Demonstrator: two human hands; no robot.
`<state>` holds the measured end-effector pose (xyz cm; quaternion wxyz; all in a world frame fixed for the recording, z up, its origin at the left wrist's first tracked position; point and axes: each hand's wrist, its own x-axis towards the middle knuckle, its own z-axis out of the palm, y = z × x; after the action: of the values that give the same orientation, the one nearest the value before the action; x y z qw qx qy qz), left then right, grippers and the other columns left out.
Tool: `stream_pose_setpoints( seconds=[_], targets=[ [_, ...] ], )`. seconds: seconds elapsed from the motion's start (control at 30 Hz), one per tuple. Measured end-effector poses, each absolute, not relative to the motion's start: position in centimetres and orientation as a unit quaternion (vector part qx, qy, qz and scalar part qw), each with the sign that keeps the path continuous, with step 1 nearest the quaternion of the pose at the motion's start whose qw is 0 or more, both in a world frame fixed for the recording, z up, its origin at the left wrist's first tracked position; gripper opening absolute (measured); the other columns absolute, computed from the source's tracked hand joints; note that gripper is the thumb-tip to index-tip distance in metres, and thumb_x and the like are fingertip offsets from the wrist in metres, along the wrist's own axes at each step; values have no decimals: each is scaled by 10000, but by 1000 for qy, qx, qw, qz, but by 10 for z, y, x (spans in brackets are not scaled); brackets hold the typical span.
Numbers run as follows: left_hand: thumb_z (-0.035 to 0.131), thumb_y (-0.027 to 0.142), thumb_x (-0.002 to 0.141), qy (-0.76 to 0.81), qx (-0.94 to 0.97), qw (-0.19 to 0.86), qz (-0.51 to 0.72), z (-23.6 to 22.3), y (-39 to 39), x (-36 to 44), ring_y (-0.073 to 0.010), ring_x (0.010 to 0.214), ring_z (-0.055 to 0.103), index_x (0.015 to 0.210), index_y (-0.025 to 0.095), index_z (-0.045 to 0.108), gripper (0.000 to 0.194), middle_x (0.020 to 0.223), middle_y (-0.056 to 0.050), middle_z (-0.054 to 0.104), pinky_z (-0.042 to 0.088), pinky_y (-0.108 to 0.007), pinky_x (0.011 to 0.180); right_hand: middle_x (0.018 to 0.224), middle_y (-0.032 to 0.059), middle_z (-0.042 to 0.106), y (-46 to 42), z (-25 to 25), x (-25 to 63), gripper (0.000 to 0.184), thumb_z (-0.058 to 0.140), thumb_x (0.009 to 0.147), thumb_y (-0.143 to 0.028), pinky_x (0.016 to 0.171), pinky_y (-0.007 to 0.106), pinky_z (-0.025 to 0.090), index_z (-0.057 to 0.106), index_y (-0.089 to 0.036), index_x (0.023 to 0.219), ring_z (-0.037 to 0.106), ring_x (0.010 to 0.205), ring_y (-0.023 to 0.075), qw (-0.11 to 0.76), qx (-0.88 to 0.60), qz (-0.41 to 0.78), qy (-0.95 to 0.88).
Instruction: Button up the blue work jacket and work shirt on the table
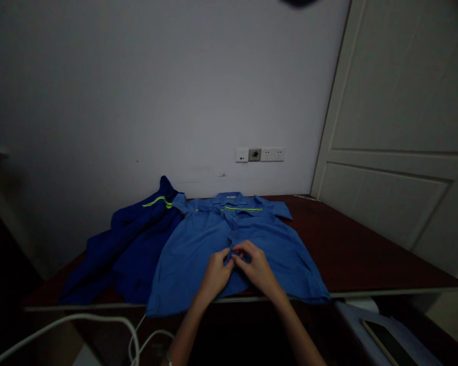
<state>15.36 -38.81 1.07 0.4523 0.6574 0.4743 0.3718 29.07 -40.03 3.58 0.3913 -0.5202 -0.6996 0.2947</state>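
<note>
A light blue short-sleeved work shirt (pixel 198 249) lies spread on the dark red table, its collar toward the wall and a yellow-green stripe across the chest. My left hand (pixel 218 269) pinches the front edge of the shirt near its lower middle. Close against it, my right hand (pixel 254 264) also pinches the front edge, fingertips almost meeting those of the left. Whether a button sits between the fingers is too small to make out. The shirt's hem hangs slightly over the table's near edge.
Left of the shirt lies a crumpled dark blue garment (pixel 137 254) with a yellow-green stripe. The table (pixel 351 254) reaches the wall, which carries sockets (pixel 272 154). A white cable (pixel 80 317) loops at lower left. A phone-like dark slab (pixel 389 343) rests below the table at right.
</note>
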Motion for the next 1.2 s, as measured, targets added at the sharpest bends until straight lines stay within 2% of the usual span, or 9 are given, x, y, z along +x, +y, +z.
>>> stream_pose_setpoints(
  seconds=[0.2,0.37,0.53,0.7,0.83,1.0,1.07,1.2],
  targets=[
    [440,182,792,440,676,464,366,-1,-401,147,-206,1028,555,1101,193,604,350,1112,-63,620,398,-320,915,825,40,598,-409,18,288,97,556,757,-201,687,273,447,614,-193,834,552,721,146,418,-539,300,-667],
    [441,188,800,459,654,478,365,-10,-406,144,-201,1099,512,1167,192,547,382,1177,-66,579,351,-347,973,820,48,601,-414,14,288,77,560,759,-214,664,269,448,620,-197,804,560,716,151,424,-554,294,-653],
    [488,214,779,484,622,490,373,-8,-409,141,-187,980,565,1095,195,553,324,1056,-59,625,415,-309,877,826,48,609,-415,15,289,86,577,756,-229,660,270,443,632,-200,815,564,719,157,406,-551,307,-661],
    [527,216,735,478,607,495,397,-3,-406,140,-170,858,590,894,176,616,186,881,-32,653,445,-259,771,774,29,586,-413,22,290,43,590,744,-230,652,265,426,602,-196,767,546,701,151,389,-543,302,-680],
    [565,239,699,495,602,459,428,0,-403,139,-166,781,578,764,163,652,133,797,-39,637,439,-226,628,736,14,563,-408,28,291,39,596,734,-224,656,260,414,576,-192,742,528,696,145,365,-538,300,-698],
    [596,247,660,522,573,417,474,16,-407,135,-126,632,544,671,157,659,110,686,-28,608,428,-213,578,737,6,544,-405,34,294,55,568,756,-242,653,255,422,550,-189,757,519,695,139,351,-540,338,-687],
    [592,270,657,553,535,444,459,23,-411,133,-118,563,530,650,151,645,130,613,-19,594,427,-210,527,735,6,532,-405,35,295,80,559,761,-266,607,244,435,544,-188,756,518,686,138,349,-543,371,-668],
    [613,345,634,554,485,562,376,26,-419,135,-124,463,520,687,128,625,223,547,-14,574,386,-196,359,726,-3,487,-405,34,295,174,555,751,-355,436,203,424,522,-186,773,503,594,118,349,-533,476,-606]
  ],
)
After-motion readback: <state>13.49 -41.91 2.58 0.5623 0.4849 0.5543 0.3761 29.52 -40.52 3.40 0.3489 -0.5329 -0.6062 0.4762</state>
